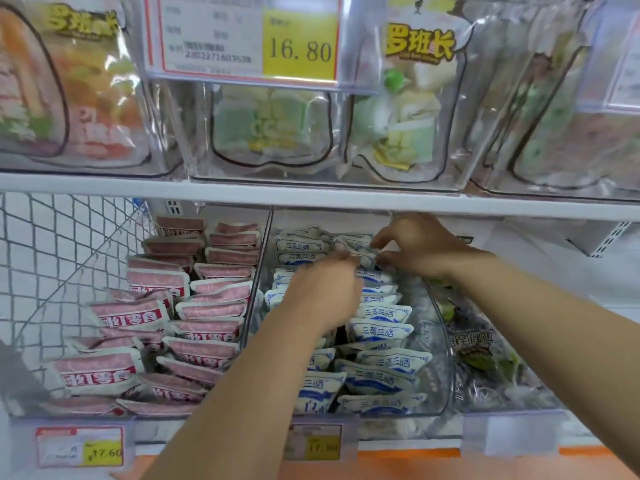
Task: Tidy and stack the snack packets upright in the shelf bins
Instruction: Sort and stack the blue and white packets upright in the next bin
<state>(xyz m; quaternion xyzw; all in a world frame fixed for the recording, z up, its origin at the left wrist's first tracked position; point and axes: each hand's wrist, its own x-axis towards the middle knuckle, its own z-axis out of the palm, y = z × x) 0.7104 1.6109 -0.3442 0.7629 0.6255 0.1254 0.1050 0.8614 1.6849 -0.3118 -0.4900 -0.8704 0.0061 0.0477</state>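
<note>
Blue-white packets (377, 332) | left hand (322, 292) atop; right hand (415, 247) pinches rear one

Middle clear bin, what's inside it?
Rows of blue-and-white packets standing on edge fill the middle bin. The right hand pinches one at the back; the left hand covers several mid-row. The bin's floor is hidden beneath the packets.

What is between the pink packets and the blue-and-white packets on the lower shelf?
Only a clear bin wall stands between the pink packets and blue-and-white packets; head view.
</note>
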